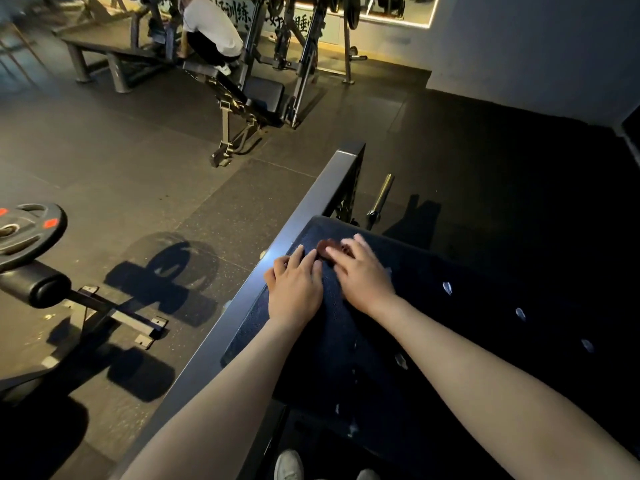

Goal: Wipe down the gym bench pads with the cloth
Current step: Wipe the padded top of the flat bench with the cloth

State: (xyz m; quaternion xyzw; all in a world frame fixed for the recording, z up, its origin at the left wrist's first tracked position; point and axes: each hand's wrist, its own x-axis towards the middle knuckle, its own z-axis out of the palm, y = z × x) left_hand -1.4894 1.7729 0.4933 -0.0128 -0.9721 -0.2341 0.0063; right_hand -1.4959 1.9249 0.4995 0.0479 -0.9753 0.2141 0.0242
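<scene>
Left hand [294, 287] and right hand [363, 275] lie flat, fingers straight, on the bench pad [433, 306], fingertips pressing the reddish-brown cloth [327, 245] between them.

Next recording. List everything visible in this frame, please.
bench pad: one, black, under both hands
cloth: one, reddish-brown, on the pad
frame rail: one, grey, along pad's left edge
bar: one, silver, floor beyond the pad
weight plate: one, black with red marks, left edge
incline bench: one, black, upper middle
other person: one, white shirt, crouching at top
shoe: at least one, white, bottom edge
left hand: flat on pad, beside cloth
right hand: straight fingers pressing cloth
</scene>
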